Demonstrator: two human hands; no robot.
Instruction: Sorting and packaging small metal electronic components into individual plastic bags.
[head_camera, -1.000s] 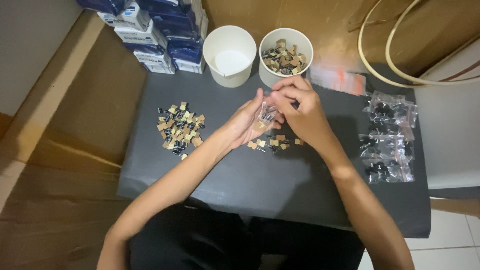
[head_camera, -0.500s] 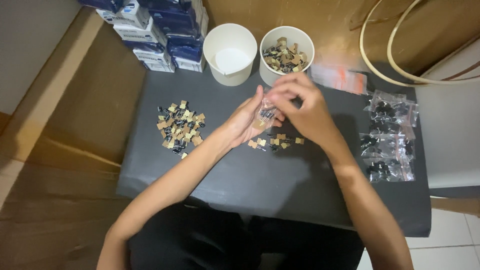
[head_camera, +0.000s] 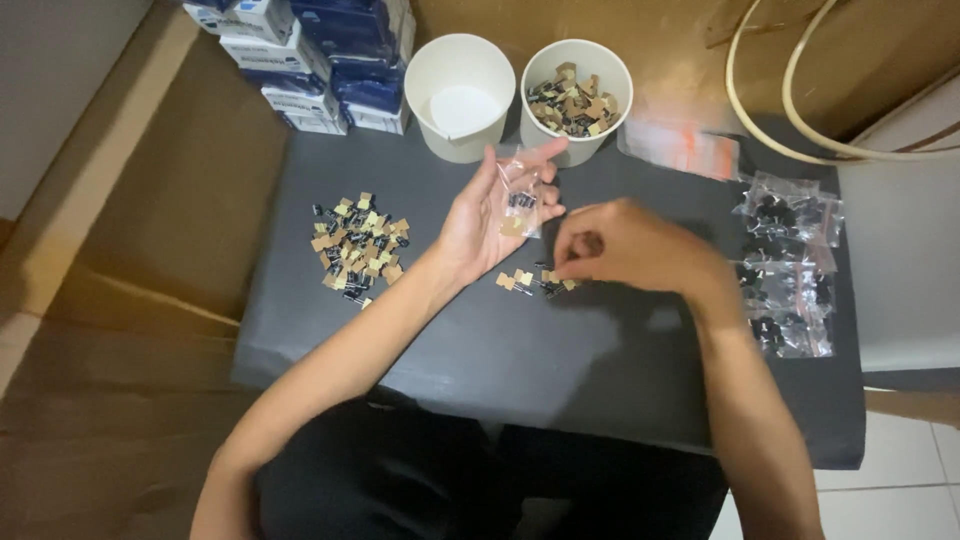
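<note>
Head view: the camera looks down at two bare hands over a dark grey table (head_camera: 420, 340).
Right hand (head_camera: 625, 250): fingers together and curled, tips down at the small cluster of parts (head_camera: 535, 281) just below the left hand; the hand is blurred, so I cannot tell if it pinches one.
Left hand (head_camera: 490, 218): palm up, fingers loosely spread, a small clear bag (head_camera: 520, 197) with a few dark parts lies on the palm under the thumb.
Left of the left hand: loose pile of parts (head_camera: 358, 248), black pieces with tan tabs, well apart from the hand.
Right of the right hand: several filled clear bags (head_camera: 785, 262) lie together.
Beyond the hands: empty white cup (head_camera: 458, 96), and beside it a second cup (head_camera: 576, 98) full of the same parts.
Far corner: blue and white boxes (head_camera: 320, 55) stacked.
Progress: some bags look finished, but the pile and the full cup are large, so I judge most bagging is left.
</note>
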